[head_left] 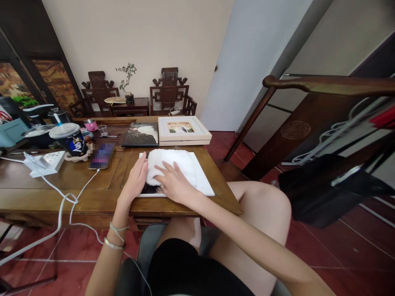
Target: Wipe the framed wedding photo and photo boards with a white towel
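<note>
A folded white fleecy cloth (182, 158) lay on a flat rectangular black-and-white panel (202, 176), set upon the brown wooden table (101, 199). The right hand (174, 183) rested on the cloth, fingers spread and unclenched. The left hand (137, 176) lay along the panel's left edge, fingers straight; grasp could not be determined.

A thick white cloth (174, 155), soft and fluffy with rounded edges, lies spread in a flat pad over the left and middle of a thin, flat panel (204, 176). The panel rests face up near the counter's (221, 186) front edge, toward its right end, showing glossy black at the left and plain white along the right.
</note>
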Demonstrator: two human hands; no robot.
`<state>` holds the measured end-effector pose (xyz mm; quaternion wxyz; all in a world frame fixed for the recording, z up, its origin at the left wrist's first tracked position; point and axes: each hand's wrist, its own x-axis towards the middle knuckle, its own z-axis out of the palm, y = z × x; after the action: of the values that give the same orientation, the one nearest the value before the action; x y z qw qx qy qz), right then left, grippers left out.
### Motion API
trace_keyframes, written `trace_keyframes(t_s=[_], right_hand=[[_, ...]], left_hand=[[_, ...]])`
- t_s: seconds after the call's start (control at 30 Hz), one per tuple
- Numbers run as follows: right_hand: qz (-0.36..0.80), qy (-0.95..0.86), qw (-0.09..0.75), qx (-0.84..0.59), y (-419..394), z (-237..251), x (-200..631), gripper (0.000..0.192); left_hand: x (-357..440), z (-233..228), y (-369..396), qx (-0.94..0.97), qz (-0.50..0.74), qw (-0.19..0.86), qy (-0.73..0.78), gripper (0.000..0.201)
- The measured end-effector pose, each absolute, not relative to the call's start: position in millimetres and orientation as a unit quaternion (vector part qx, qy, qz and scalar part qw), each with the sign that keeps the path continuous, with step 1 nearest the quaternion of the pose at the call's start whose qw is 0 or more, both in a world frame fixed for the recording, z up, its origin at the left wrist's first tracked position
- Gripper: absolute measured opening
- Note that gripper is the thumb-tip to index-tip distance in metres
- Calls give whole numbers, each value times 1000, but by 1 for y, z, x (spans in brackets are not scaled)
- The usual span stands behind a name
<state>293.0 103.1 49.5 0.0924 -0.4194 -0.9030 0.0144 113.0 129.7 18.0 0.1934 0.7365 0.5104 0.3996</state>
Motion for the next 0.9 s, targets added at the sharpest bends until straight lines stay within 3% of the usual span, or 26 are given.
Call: trace_keyframes(t_s=[0.33,0.5,0.7,0.9], right_hand=[[87,-956,120,-254,46,48,327,41],[101,-925,176,-321,34,47,358,44],[69,-863,200,-459,81,40,367,39],[175,-844,244,-444,155,55,319,33]], left_hand=[[117,24,125,725,401,189,527,60],[118,18,126,787,322,171,498,50],[116,12,127,805,272,147,507,46],[115,13,128,811,274,140,497,46]])
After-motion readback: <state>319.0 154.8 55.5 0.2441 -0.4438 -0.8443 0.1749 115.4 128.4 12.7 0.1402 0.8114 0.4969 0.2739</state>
